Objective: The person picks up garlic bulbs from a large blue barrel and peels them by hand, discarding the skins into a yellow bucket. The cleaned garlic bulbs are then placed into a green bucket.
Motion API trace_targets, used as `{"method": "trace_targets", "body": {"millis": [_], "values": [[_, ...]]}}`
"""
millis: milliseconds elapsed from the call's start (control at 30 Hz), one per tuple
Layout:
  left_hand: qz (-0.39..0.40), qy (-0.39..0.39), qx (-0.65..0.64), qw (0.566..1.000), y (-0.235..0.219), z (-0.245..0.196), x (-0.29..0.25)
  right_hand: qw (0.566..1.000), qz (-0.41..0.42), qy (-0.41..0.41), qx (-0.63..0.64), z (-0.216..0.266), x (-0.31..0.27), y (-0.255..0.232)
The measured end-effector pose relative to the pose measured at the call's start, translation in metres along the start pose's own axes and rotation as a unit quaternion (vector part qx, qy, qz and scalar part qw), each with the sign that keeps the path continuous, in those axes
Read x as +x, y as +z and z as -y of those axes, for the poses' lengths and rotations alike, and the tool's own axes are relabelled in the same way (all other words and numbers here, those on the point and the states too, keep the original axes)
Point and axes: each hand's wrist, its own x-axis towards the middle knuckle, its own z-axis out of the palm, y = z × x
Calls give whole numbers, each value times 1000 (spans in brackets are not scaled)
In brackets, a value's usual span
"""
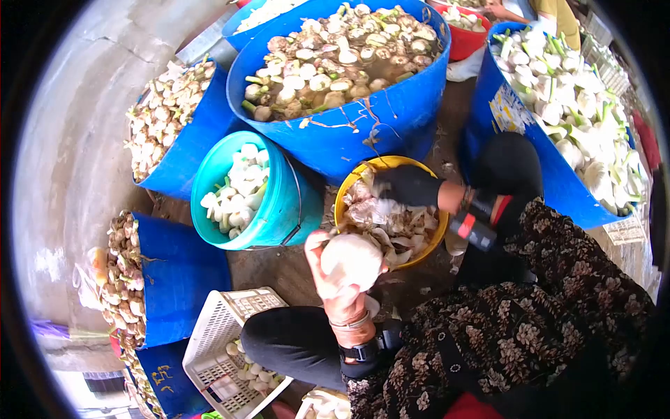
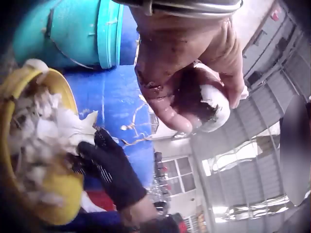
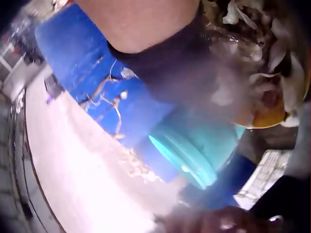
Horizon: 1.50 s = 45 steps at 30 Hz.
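Observation:
The bare left hand [image 1: 333, 279] holds a large whitish bulb [image 1: 352, 261], fingers curled round it; in the left wrist view the left hand [image 2: 189, 73] grips the white bulb [image 2: 215, 108]. The right hand [image 1: 408, 186], in a dark glove, is over the yellow basin [image 1: 441, 230] of papery peelings [image 1: 391, 230]. In the left wrist view the gloved right hand [image 2: 109, 162] has its fingers against a pale piece of peel [image 2: 80, 127] at the basin's edge. The right wrist view shows the glove [image 3: 184, 73] blurred.
A turquoise bucket [image 1: 279, 202] with peeled white bulbs stands left of the basin. Behind is a large blue tub [image 1: 335, 143] of bulbs in water. Blue containers of bulbs stand left and right [image 1: 488, 126]; a white crate [image 1: 209, 328] lies near the knee.

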Motion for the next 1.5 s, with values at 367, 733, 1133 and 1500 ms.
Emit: {"method": "trace_targets", "body": {"millis": [367,733,1133,1500], "values": [[10,3,288,958,-21,14,6,968,15,-100,-228,85,-13,-49],[-1,-6,343,939,-23,24,7,931,75,-268,-238,108,-16,-40],[42,-119,133,983,-35,21,5,975,103,-192,31,76,-6,-23],[-118,-81,91,986,-13,48,6,925,-7,45,377,80,-35,-12]]}}
